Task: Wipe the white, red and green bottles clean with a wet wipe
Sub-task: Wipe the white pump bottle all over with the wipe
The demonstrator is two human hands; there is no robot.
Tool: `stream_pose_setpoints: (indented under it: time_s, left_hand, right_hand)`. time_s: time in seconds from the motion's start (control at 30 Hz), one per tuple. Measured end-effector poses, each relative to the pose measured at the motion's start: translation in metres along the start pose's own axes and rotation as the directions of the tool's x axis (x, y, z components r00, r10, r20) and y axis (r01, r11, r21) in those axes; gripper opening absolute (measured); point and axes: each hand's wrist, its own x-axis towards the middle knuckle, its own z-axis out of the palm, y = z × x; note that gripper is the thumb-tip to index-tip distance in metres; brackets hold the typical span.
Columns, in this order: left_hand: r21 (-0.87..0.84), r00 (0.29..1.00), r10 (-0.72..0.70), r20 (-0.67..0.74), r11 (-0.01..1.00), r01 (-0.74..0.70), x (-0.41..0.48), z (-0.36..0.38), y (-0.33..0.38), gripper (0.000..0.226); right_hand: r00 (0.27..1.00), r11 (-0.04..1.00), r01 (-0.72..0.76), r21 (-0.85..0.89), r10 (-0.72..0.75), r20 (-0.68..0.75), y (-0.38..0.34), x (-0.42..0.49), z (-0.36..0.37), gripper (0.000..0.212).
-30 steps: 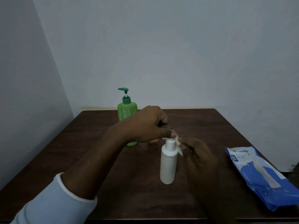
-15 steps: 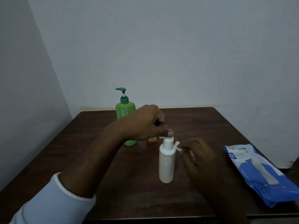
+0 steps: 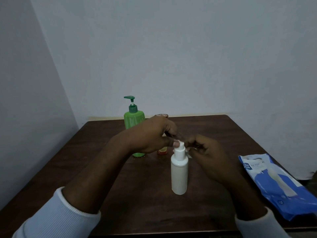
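Now wiping the white bottle point(image 3: 179, 176), first of three; stands upright near the middle of the table point(image 3: 103, 160), cap between both hands. Left hand point(image 3: 154, 136) curled over the cap from the left, thumb tip against the nozzle, steadying it; holds nothing else as far as can be seen. Right hand point(image 3: 207, 152) loosely closed just right of the neck, pinching a small scrap of wet wipe point(image 3: 189, 154) against the collar. Green bottle point(image 3: 134, 124) farther back and left, upright, partly behind the left hand; red bottle point(image 3: 162, 150) just beside it, mostly hidden. Wipe packet point(image 3: 277, 182) lying at the right edge. Next, probably: work the wipe down around the body while keeping the top pinned, lest the slim bottle tip.
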Motion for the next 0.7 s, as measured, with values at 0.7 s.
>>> stream_pose_setpoints:
  time_s: [0.7]
  left_hand:
    - [0.019,0.999,0.034,-0.029,0.999,-0.033,0.004,0.004,0.000,0.014]
  right_hand:
    - [0.994,0.972,0.066,-0.227,-0.085,-0.075,-0.006,-0.041,0.003,0.020]
